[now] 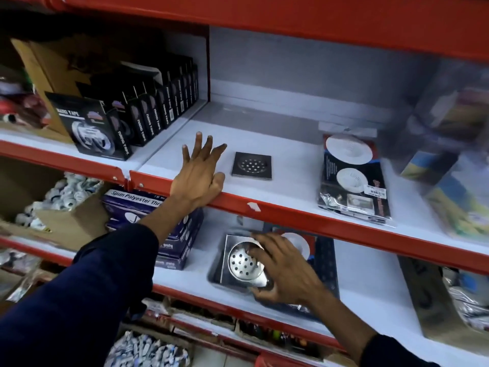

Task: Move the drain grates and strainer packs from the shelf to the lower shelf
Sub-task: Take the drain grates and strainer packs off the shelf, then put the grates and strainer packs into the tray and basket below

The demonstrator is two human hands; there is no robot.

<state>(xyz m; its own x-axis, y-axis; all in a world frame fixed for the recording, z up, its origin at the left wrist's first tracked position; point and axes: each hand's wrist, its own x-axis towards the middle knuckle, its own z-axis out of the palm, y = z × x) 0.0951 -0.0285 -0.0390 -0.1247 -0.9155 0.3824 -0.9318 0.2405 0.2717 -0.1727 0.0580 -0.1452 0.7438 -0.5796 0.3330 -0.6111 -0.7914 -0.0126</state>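
A dark square drain grate lies flat on the upper shelf. My left hand is spread open just left of it, palm down over the shelf's red front edge, holding nothing. A strainer pack with two white round strainers lies to the right on the same shelf. On the lower shelf, my right hand grips a shiny steel drain grate with a round perforated centre, tilted over another strainer pack that is partly hidden.
Black nano tape boxes stand in a row at the left of the upper shelf. A blue thread box sits left on the lower shelf. Blurred clear packets fill the right. A cardboard box of white fittings is far left.
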